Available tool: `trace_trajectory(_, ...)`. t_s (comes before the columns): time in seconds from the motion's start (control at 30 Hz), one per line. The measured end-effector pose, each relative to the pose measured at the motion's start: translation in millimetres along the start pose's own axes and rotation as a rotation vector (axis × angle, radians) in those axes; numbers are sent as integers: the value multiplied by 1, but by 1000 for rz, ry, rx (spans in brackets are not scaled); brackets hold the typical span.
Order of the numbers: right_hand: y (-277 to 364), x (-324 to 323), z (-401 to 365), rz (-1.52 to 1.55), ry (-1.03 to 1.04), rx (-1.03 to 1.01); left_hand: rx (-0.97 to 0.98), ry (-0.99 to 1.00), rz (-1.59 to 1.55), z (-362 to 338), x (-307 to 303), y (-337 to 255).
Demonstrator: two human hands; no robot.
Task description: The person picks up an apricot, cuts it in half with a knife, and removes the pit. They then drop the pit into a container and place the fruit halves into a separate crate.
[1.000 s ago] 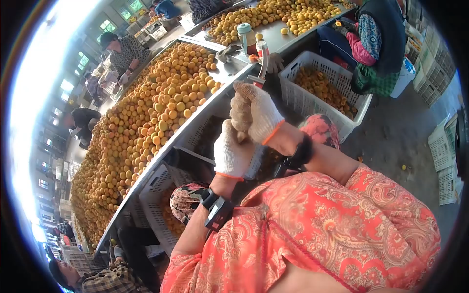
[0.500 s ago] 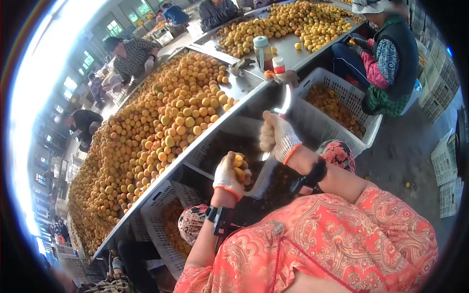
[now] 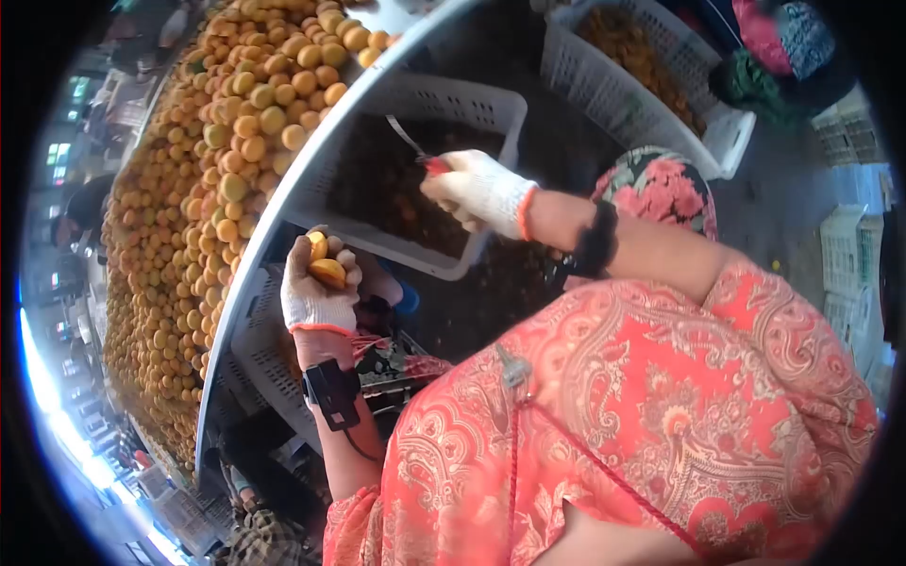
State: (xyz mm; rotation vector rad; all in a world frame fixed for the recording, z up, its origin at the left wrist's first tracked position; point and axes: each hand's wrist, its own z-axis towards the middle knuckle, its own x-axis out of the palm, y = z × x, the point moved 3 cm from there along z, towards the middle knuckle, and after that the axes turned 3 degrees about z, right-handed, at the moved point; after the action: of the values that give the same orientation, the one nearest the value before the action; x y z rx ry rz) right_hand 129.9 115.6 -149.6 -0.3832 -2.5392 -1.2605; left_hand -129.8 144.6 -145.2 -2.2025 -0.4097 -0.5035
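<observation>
My left hand, in a white knitted glove with soiled fingers, is closed around a cut apricot; its orange halves face up and look parted. It is beside the metal table's edge. My right hand, gloved too, grips the red handle of a small knife whose thin blade points up and left. That blade is apart from the fruit. Below and behind the knife is a white plastic crate with dark contents, blurred, some orange bits among them.
A big heap of whole apricots covers the table on the left. Another white crate of orange pieces stands at the upper right, near a person's pink sleeve. Stacked crates are at the right edge.
The view has tipped downward and turned. My left hand, with its fruit, is farther from my right hand, and the fruit's halves show more clearly. The knife has come lower, over the crate.
</observation>
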Motion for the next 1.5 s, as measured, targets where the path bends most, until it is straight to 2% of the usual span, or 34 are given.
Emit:
trace_trajectory(0.03, -1, 3, 2, -94, 65, -25, -14, 34, -23, 9, -1, 4)
trace_trajectory(0.13, -9, 3, 8, -83, 84, 15, -65, -11, -22, 17, 18, 18)
trace_trajectory(0.3, -21, -5, 20, -109, 40, -16, -171, -42, -6, 46, 17, 45)
trace_trajectory(0.37, -21, -9, 19, -196, 4, -31, -207, -64, 22, 55, 8, 56)
trace_trajectory(0.4, -19, -9, 17, -383, -23, -136, -221, -81, -3, 63, -1, 63)
trace_trajectory(0.5, -24, -9, 20, -560, -18, -212, -194, -141, 40, 71, -1, 74)
trace_trajectory(0.63, -25, -5, 17, -661, -10, -226, -156, 6, 157, 57, 28, 72)
trace_trajectory(0.67, -29, -4, 18, -669, -7, -282, -165, 23, 134, 56, 30, 75)
trace_trajectory(0.7, -32, -3, 21, -726, -4, -293, -131, 94, 173, 56, 29, 77)
trace_trajectory(0.77, -34, -3, 19, -815, 6, -304, -60, 74, 253, 60, 22, 82)
trace_trajectory(0.83, -39, -5, 18, -862, -5, -290, -108, 119, 188, 83, 1, 90)
trace_trajectory(0.93, -51, -14, 22, -935, 8, -280, -76, -26, 266, 70, 4, 88)
trace_trajectory(0.97, -54, -23, 22, -931, -4, -292, -70, -14, 275, 67, 9, 86)
trace_trajectory(1.03, -55, -26, 11, -939, -8, -249, -211, -135, 272, 56, 1, 84)
trace_trajectory(1.1, -56, -30, 9, -1011, 6, -123, -182, -175, 276, 52, -6, 81)
trace_trajectory(1.17, -65, -32, 14, -985, -9, -271, -207, -133, 192, 52, -9, 78)
trace_trajectory(1.2, -59, -30, 9, -982, -4, -279, -203, -146, 167, 46, -5, 73)
trace_trajectory(1.3, -50, -30, -4, -967, 1, -320, -93, -135, 180, 24, 2, 59)
trace_trajectory(1.43, -63, -40, 16, -941, -76, -695, 41, -7, 203, -14, 5, 28)
trace_trajectory(1.47, -57, -40, 9, -991, -71, -671, 64, -17, 226, -33, 9, 19)
trace_trajectory(1.5, -51, -40, 1, -1022, -65, -676, 206, 46, 143, -45, 9, 14)
